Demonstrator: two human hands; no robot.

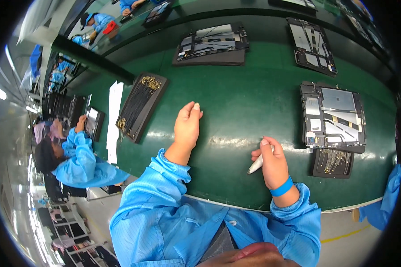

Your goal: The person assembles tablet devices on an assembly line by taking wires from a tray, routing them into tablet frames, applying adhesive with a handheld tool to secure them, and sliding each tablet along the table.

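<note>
My left hand is held over the middle of the green table. Its fingers are curled in with the thumb pressed along them, and whatever may be between them is hidden. My right hand, with a blue band at the wrist, grips a short white stick with a dark pointed tip, directed down and left. Nearest to that hand on the right lies a stack of opened tablet housings. A dark tray of thin cables sticks out from beneath the stack's near side.
Left of my left hand stands a black tray of dark cables with gold ends, beside white paper strips. Further tablet housings lie at the back and back right. A co-worker in blue sits at the left.
</note>
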